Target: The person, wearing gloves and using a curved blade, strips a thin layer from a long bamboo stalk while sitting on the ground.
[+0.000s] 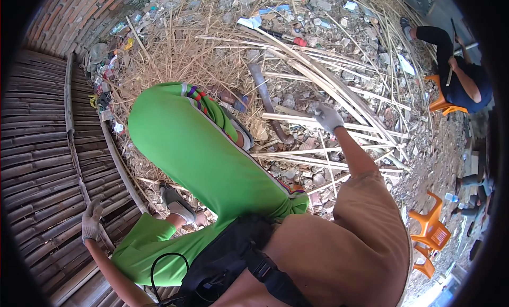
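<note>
bamboo platform point(37, 142): slatted, dark | pale strips point(291, 117): strewn well right of platform | curved bar point(266, 97): right of platform, near strips | right hand point(327, 117): gloved, at strips, cannot tell if gripping | left hand point(91, 221): gloved, on platform, fingers extended

It's an outdoor yard point(442, 166) (rubble point(360, 42), brick wall point(74, 23)).
</note>
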A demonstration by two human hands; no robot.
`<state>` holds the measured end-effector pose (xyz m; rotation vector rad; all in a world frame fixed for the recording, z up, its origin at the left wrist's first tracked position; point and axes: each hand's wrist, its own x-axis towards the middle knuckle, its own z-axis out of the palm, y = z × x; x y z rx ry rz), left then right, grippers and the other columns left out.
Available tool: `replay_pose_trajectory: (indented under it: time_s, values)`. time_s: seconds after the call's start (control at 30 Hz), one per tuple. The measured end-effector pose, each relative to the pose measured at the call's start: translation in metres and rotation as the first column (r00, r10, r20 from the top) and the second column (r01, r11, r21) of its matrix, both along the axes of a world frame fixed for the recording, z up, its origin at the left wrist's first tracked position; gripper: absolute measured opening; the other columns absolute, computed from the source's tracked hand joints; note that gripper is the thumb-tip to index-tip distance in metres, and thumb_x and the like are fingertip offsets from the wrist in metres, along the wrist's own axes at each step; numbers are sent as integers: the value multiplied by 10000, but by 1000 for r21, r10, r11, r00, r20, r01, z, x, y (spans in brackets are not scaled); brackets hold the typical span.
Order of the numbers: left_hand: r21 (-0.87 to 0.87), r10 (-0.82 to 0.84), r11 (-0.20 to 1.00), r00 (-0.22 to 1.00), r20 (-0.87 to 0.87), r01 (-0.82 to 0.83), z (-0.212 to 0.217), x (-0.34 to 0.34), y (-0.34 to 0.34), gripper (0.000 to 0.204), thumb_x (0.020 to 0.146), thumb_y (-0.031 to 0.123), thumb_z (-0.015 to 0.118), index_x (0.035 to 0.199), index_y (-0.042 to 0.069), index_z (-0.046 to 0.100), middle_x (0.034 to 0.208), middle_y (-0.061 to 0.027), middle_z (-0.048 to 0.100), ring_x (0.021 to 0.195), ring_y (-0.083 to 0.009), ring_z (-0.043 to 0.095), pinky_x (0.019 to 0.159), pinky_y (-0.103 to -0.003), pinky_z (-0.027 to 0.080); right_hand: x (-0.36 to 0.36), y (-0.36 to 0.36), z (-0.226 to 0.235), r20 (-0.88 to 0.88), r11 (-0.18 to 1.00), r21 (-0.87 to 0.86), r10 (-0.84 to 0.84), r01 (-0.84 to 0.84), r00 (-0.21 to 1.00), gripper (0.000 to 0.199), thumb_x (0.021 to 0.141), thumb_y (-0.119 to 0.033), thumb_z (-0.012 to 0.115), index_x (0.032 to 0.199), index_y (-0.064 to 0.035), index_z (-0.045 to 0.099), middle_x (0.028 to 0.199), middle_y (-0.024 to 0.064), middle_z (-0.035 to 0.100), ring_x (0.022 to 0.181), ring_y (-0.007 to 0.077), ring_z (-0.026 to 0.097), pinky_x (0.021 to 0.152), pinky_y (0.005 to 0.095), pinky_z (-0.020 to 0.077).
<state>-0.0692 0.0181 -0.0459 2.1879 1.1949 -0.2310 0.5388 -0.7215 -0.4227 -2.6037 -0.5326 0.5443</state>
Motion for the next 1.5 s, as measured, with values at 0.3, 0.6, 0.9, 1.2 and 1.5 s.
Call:
replay_pose_trajectory:
  time_s: [0.3,0.6,0.9,1.2,1.5]
  values:
    - [12,2,1000,1000,4,-2,5,-13,-3,544,1068,318,646,1491,-16,570,1445,-133,646,1308,-213,600,1119,-346,466,-65,-23,27,129,995,47,-90,84,988,330,877,-261,732,1157,-87,728,1152,159,704,1129,390,654,1011,488,514]
    - [-29,21,999,1000,10,-21,6,5,-2,566,1064,335,661,1495,-19,566,1474,-136,631,1343,-218,579,1159,-346,428,-50,-85,-8,273,970,-192,196,-146,942,234,864,-217,737,1096,-198,755,1343,107,676,1048,375,711,939,474,566]
    - [-27,16,1000,1000,12,-16,10,-3,-7,574,1062,320,656,1518,-11,549,1504,-150,607,1386,-224,554,1169,-347,418,-49,-69,11,183,935,-243,307,-260,934,277,857,-302,778,1089,-162,719,1330,115,662,1122,388,672,965,499,552]
    - [-14,25,1000,999,-32,-25,11,-9,-8,568,1057,316,648,1510,-14,553,1498,-146,606,1388,-231,547,1175,-351,400,-27,-57,19,389,979,-163,-52,124,920,151,950,-271,683,971,-124,707,1001,143,706,959,364,696,848,511,558]
    - [5,-50,999,999,1,50,14,2,-14,594,1059,366,640,1505,-16,556,1483,-131,624,1341,-220,582,1150,-351,438,-69,-74,12,272,893,-441,231,-92,934,350,866,-374,793,1130,-146,768,1320,112,667,1081,336,709,934,476,578]
